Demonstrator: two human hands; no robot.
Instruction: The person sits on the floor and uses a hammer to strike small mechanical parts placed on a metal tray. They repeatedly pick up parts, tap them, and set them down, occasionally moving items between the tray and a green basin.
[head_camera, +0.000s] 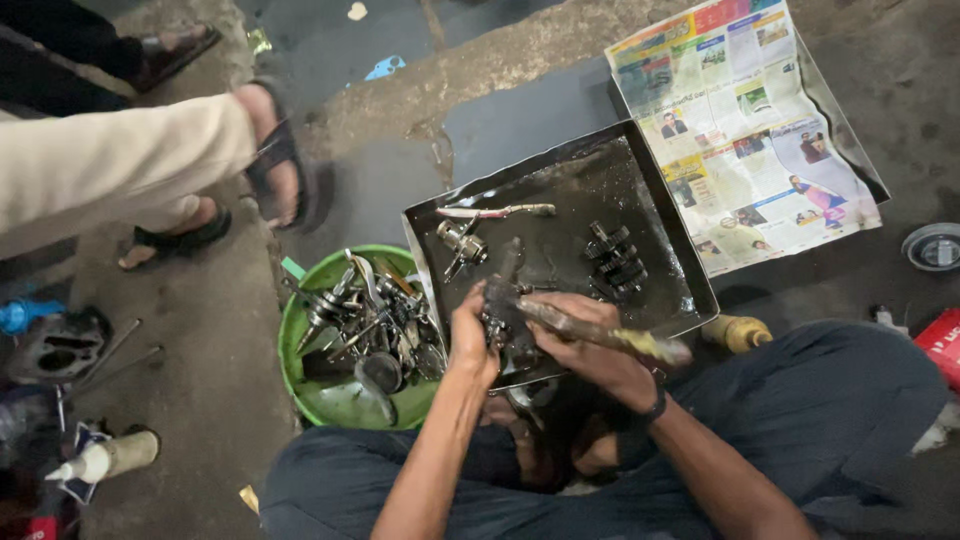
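Greasy metal part (497, 312) | left hand (470, 345) is gripping it, frame centre | right hand (590, 350) is clasping worn brush (610, 338) | over oily tray (560, 190)

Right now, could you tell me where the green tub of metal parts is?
In the head view, the green tub sits left of the dark metal tray, beside the left hand.

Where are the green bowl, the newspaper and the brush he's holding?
Green bowl (300, 345): head view, left rim.
Newspaper (745, 140): head view, middle of the page.
Brush (600, 337): head view, handle.
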